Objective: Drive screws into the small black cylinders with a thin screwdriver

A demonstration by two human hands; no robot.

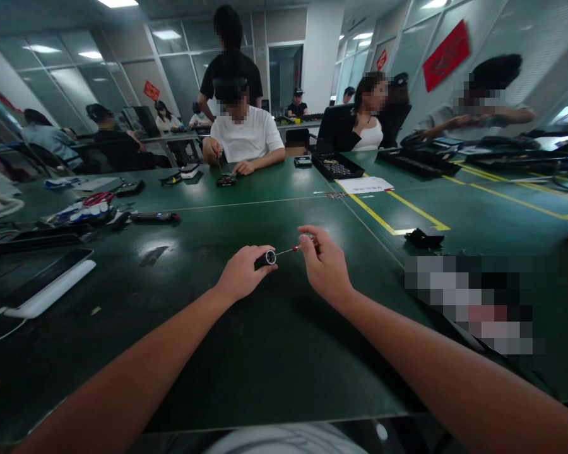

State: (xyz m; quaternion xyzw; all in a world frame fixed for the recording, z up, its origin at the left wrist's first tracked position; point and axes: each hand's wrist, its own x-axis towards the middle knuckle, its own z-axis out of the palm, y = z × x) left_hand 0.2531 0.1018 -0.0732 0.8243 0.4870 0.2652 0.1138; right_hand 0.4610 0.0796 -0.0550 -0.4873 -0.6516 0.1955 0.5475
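In the middle of the head view, my left hand (240,275) grips a short black cylinder (266,258) with a pale-rimmed round end facing me. What kind of part it is I cannot make out. Opposite it, my right hand (327,265) is closed around a thin screwdriver (286,251). Its slim metal shaft points left to the cylinder, and a reddish collar shows by my fingers. Most of the handle is hidden in my right hand. Whether the tip touches the cylinder is too small to tell. Both hands are just above the green tabletop (265,353).
On the left lie a white power-bank-like device (57,287) with a cable, a dark pen-shaped tool (154,217) and cluttered tools. A small black part (425,238) lies at right, near yellow tape (373,211). Across the table a person in white (248,135) works beside a black tray (337,166).
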